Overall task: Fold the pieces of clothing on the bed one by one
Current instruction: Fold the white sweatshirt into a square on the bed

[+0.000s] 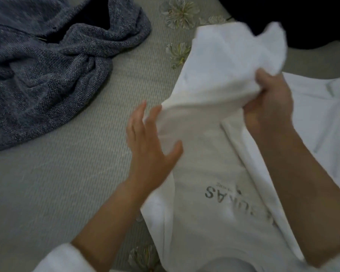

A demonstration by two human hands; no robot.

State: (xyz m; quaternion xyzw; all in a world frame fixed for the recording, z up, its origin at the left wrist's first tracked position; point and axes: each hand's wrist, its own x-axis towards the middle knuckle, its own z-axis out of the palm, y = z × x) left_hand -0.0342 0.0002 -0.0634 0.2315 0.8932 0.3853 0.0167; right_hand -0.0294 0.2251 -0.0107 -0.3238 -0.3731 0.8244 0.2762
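**First shirt mid-fold, two garments waiting**

A person works on a white cotton T-shirt with dark lettering (214,173), spread along the near edge of a grey-green ribbed bed (67,183). The right hand (269,103) has its grip closed on a bunched fold of the shirt's far end, lifted clear of the bed. The left hand (149,142) is open with fingers spread, its grip holding nothing, at the raised fabric's left edge; motion blur makes it unclear whether it touches the cloth. A crumpled blue-grey knitted sweater (47,75) lies unfolded toward the far left corner, and a dark garment (312,20) sits at the far right. No finished pile is in view, so the task appears to be in its early part.
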